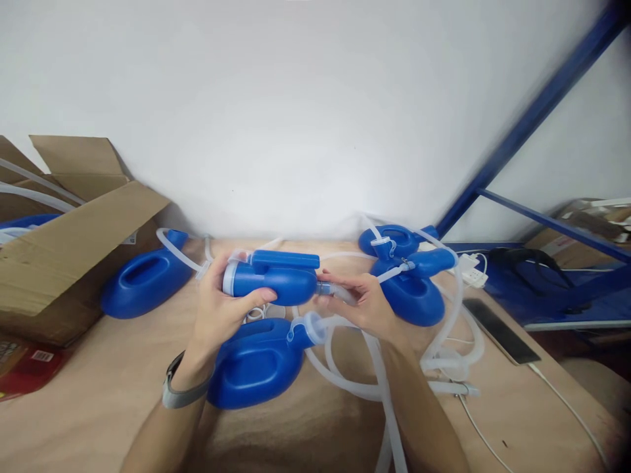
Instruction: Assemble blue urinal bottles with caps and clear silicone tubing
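My left hand point(219, 309) is wrapped round a blue plastic bottle point(276, 279) with a handle, held sideways above the table. My right hand point(359, 302) pinches a clear tube fitting point(329, 289) at the bottle's neck. The translucent tube point(382, 381) hangs down from my right hand toward me. Directly under my hands lies another blue bottle point(256, 361) with a clear cap. A grey band sits on my left wrist.
More blue bottles lie at left point(142, 282) and right point(409, 289) with coiled clear tubing point(453, 348). An open cardboard box point(59, 243) stands at left. A phone point(500, 332) with a white cable lies at right beside a blue metal rack point(537, 105). The wooden table point(98, 394) carries everything.
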Demonstrator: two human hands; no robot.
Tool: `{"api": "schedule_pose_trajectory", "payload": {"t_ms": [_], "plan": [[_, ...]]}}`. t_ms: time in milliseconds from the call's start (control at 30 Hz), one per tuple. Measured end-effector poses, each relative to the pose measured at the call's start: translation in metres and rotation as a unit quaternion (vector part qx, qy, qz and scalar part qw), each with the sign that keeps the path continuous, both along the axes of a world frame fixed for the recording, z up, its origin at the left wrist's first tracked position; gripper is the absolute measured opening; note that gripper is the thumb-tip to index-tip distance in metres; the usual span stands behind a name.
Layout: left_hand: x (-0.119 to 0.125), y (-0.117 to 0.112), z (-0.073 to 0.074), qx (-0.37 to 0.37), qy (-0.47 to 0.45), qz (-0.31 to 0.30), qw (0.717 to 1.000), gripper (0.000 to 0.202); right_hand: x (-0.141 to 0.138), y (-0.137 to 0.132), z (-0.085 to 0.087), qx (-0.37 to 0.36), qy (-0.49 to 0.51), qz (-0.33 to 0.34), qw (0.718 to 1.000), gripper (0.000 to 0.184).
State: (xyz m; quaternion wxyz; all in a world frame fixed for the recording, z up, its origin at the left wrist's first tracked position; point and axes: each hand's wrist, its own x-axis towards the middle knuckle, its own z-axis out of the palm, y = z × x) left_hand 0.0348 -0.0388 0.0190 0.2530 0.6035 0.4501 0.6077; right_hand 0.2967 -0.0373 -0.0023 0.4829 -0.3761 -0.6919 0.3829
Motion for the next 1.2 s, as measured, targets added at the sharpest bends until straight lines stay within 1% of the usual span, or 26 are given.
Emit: {"api": "schedule_pose_trajectory", "payload": {"t_ms": [100,200,267,300,367,400,467,500,533,567,633,667,700,733,767,800,833,867,933,967,1033,1100,1133,1200], "plan": [[0.001,0.003,-0.006,0.083,0.040,0.006,0.996,0.063,0.000,0.002,0.003,-0.031,0.022,0.031,0.999,0.042],[-0.001,0.005,-0.009,0.148,0.087,-0.014,0.985,0.057,0.005,0.001,0.009,-0.054,0.024,0.057,0.997,0.047],[-0.007,0.004,-0.006,0.168,0.118,-0.023,0.978,0.055,0.015,-0.003,0.015,-0.062,-0.022,0.060,0.996,0.060],[-0.012,0.002,-0.002,0.174,0.128,-0.013,0.976,0.054,0.021,-0.006,0.017,-0.068,-0.058,0.054,0.995,0.070],[-0.027,-0.005,0.009,0.181,0.135,0.040,0.973,0.051,0.035,-0.012,0.017,-0.085,-0.128,0.027,0.988,0.087],[-0.037,-0.009,0.015,0.188,0.135,0.075,0.970,0.049,0.041,-0.016,0.013,-0.098,-0.153,0.016,0.983,0.092],[-0.061,-0.017,0.026,0.204,0.157,0.133,0.957,0.044,0.049,-0.024,-0.003,-0.128,-0.174,0.020,0.976,0.097],[-0.073,-0.022,0.030,0.207,0.185,0.148,0.949,0.041,0.050,-0.029,-0.015,-0.136,-0.172,0.029,0.975,0.097],[-0.085,-0.027,0.032,0.202,0.223,0.150,0.942,0.036,0.049,-0.035,-0.028,-0.138,-0.168,0.038,0.975,0.096],[-0.095,-0.033,0.032,0.192,0.267,0.139,0.934,0.030,0.046,-0.041,-0.041,-0.131,-0.161,0.036,0.978,0.091],[-0.112,-0.047,0.025,0.176,0.349,0.087,0.916,0.020,0.040,-0.052,-0.065,-0.099,-0.169,0.003,0.981,0.080],[-0.117,-0.054,0.019,0.181,0.385,0.058,0.903,0.015,0.036,-0.057,-0.073,-0.083,-0.182,-0.007,0.980,0.070],[-0.120,-0.061,0.012,0.193,0.418,0.036,0.887,0.014,0.034,-0.059,-0.079,-0.067,-0.200,-0.010,0.977,0.060],[-0.121,-0.069,0.005,0.209,0.448,0.020,0.869,0.021,0.032,-0.061,-0.081,-0.054,-0.220,-0.006,0.974,0.052],[-0.120,-0.076,-0.002,0.225,0.476,0.008,0.850,0.030,0.032,-0.060,-0.081,-0.041,-0.240,0.001,0.970,0.046],[-0.118,-0.082,-0.009,0.237,0.503,-0.002,0.831,0.039,0.032,-0.058,-0.079,-0.031,-0.260,0.008,0.965,0.045],[-0.115,-0.088,-0.015,0.246,0.528,-0.015,0.813,0.045,0.033,-0.055,-0.076,-0.022,-0.276,0.013,0.961,0.045],[-0.112,-0.093,-0.020,0.253,0.551,-0.030,0.794,0.046,0.035,-0.052,-0.072,-0.014,-0.285,0.018,0.958,0.046],[-0.106,-0.100,-0.029,0.262,0.588,-0.055,0.763,0.042,0.039,-0.043,-0.064,-0.007,-0.282,0.055,0.958,0.046],[-0.105,-0.104,-0.034,0.269,0.596,-0.065,0.754,0.039,0.041,-0.039,-0.061,-0.008,-0.273,0.083,0.959,0.045],[-0.104,-0.111,-0.042,0.281,0.594,-0.079,0.750,0.030,0.045,-0.031,-0.057,-0.020,-0.251,0.130,0.959,0.045],[-0.106,-0.118,-0.051,0.291,0.590,-0.092,0.748,0.022,0.048,-0.025,-0.055,-0.036,-0.231,0.150,0.961,0.046],[-0.108,-0.121,-0.055,0.297,0.596,-0.099,0.740,0.018,0.048,-0.023,-0.054,-0.042,-0.220,0.158,0.962,0.046],[-0.110,-0.122,-0.061,0.305,0.626,-0.103,0.710,0.013,0.047,-0.021,-0.052,-0.047,-0.192,0.200,0.959,0.044]]}}
